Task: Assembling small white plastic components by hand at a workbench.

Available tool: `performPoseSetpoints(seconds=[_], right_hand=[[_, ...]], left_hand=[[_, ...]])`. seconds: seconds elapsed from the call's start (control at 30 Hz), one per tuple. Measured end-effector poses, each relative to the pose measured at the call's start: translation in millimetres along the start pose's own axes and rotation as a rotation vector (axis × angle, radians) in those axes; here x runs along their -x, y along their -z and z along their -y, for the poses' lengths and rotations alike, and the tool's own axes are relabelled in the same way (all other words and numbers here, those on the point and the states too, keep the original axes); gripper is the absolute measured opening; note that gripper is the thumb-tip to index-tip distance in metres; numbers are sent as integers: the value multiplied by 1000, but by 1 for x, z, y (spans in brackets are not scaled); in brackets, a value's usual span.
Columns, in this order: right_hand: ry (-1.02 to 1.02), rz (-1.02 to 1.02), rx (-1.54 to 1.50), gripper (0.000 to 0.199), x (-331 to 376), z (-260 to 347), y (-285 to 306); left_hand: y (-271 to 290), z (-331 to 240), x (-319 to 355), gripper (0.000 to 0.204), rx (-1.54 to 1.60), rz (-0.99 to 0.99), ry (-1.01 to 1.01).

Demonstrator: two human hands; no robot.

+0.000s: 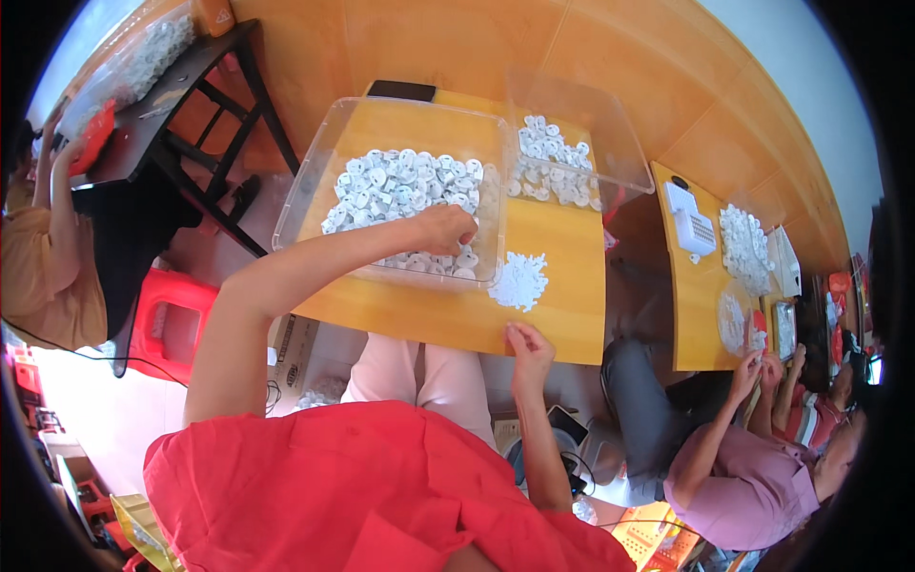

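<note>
My left hand reaches over a clear plastic bin at the table's middle. Its fingers are curled together above the pile, and whatever they hold is hidden. Small round white plastic parts with dark slots are heaped in that bin. At the table's front edge is my right hand, with thumb and fingertips pressed together; I cannot make out anything between them. A small heap of tiny white pieces lies on the yellow table, just beyond my right hand.
Behind on the right, a second clear bin holds more white round parts. A dark flat object lies at the back edge. Co-workers sit left and right at other tables. A red stool stands on the left.
</note>
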State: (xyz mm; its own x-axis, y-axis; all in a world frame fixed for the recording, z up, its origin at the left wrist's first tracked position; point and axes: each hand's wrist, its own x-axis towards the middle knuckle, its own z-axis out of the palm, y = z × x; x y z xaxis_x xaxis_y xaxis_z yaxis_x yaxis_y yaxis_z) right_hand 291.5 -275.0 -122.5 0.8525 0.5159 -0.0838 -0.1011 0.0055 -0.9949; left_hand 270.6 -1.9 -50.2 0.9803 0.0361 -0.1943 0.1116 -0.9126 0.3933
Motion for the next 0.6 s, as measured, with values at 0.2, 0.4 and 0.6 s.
performPoseSetpoints(seconds=[0.2, 0.4, 0.6], right_hand=[[-172, 23, -468, 13, -19, 14, -1], [-78, 31, -472, 12, -29, 19, 0], [-60, -34, -423, 9, -28, 39, -9]], left_hand=[[-7, 8, 4, 16, -29, -125, -25], [9, 16, 9, 19, 149, -185, 29], [33, 23, 20, 23, 550, -224, 89]])
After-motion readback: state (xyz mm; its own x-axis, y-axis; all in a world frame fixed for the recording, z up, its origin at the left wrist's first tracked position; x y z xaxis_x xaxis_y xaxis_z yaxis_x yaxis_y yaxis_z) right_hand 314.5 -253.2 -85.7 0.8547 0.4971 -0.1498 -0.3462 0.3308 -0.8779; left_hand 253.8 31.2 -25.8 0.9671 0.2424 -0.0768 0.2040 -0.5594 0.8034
